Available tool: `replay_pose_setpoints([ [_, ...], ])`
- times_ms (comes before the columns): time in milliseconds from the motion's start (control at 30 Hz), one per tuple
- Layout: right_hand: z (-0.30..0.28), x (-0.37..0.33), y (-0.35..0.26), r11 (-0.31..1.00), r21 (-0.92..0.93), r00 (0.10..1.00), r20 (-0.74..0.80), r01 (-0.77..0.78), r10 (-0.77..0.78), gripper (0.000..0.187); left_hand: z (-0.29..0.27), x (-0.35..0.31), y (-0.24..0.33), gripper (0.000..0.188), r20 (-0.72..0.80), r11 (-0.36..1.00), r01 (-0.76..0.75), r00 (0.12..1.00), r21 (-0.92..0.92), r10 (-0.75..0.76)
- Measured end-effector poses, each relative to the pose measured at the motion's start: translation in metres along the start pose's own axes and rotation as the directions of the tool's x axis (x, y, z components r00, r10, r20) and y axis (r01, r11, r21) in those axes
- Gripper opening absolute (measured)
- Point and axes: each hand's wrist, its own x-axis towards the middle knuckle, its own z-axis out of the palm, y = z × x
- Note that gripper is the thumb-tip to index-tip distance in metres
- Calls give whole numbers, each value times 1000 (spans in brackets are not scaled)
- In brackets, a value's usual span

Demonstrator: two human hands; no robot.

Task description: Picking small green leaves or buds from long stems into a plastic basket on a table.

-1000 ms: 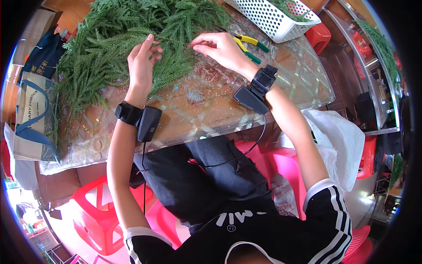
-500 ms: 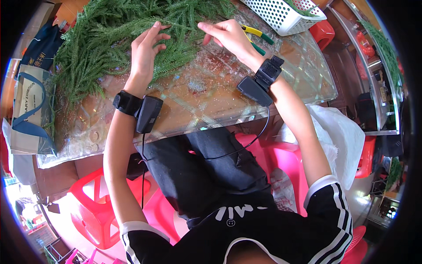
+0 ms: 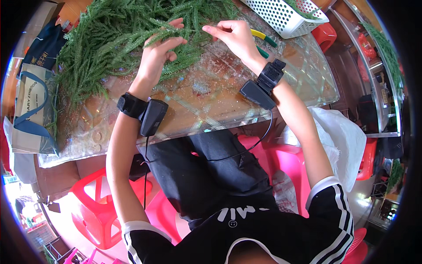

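My left hand (image 3: 157, 55) is closed around a green artificial pine sprig (image 3: 163, 33), its needles showing between the fingers. To its right, my right hand (image 3: 237, 38) is pinched, thumb against fingers, level with the sprig's thin stem end. The stem seems to reach these fingertips, though it is hard to make out there. A large heap of similar green sprigs (image 3: 101, 48) spreads beyond and left of my hands. Just behind my right hand lie pliers with yellow and green handles (image 3: 266, 38), partly hidden by it.
A white perforated basket (image 3: 281, 20) with some greenery stands at the far right, near a red stool (image 3: 324, 37). The glass-topped table (image 3: 193, 110) is strewn with small bits. A paper bag with blue handles (image 3: 33, 105) is at the left edge. Cables hang from both wrist devices.
My left hand has moved right and turned, its fingers now folded round the sprig. My right hand has shifted slightly right, with its fingers drawn closer together.
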Motion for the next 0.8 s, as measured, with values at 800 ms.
replay_pose_setpoints([
  [800, 7, -3, 6, 993, -58, 988, 113, -100, 107, 38, -5, 6, -8, 34, -105, 996, 0, 994, -84, -9],
])
